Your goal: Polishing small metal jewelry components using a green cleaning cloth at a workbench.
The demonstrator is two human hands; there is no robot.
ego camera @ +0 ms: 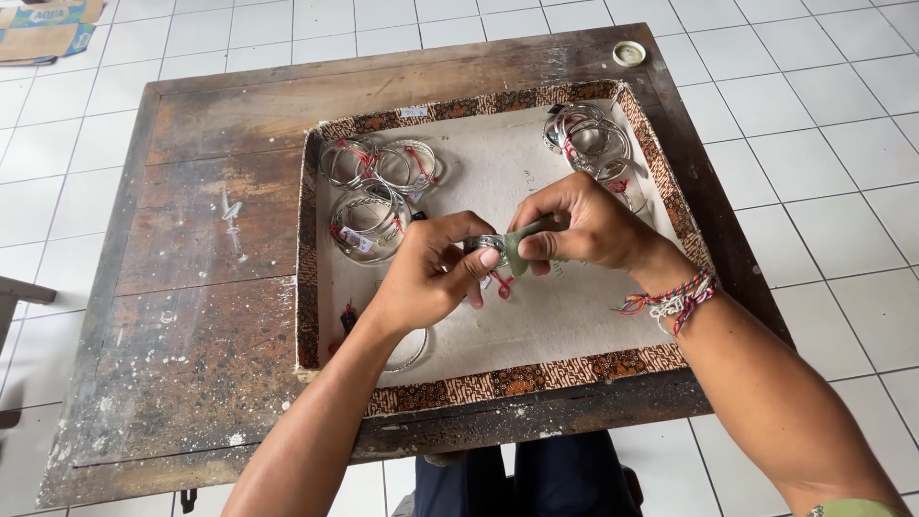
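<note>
My left hand (433, 276) pinches a silver bangle (486, 244) with a red string tag hanging below it. My right hand (579, 226) presses a small green cloth (523, 245) against that bangle. Both hands meet above the middle of a shallow tray (498, 383) with a brown patterned rim and a pale felt floor. A pile of silver bangles (378, 191) with red tags lies in the tray's far left part. Another cluster of bangles (589, 144) lies in its far right corner. One more bangle (414, 352) shows partly under my left wrist.
The tray sits on a worn dark wooden table (191, 287) over a white tiled floor. A small round lid (629, 53) rests at the table's far right corner. Flattened cardboard (43, 29) lies on the floor at top left. My right wrist wears braided bracelets (675, 302).
</note>
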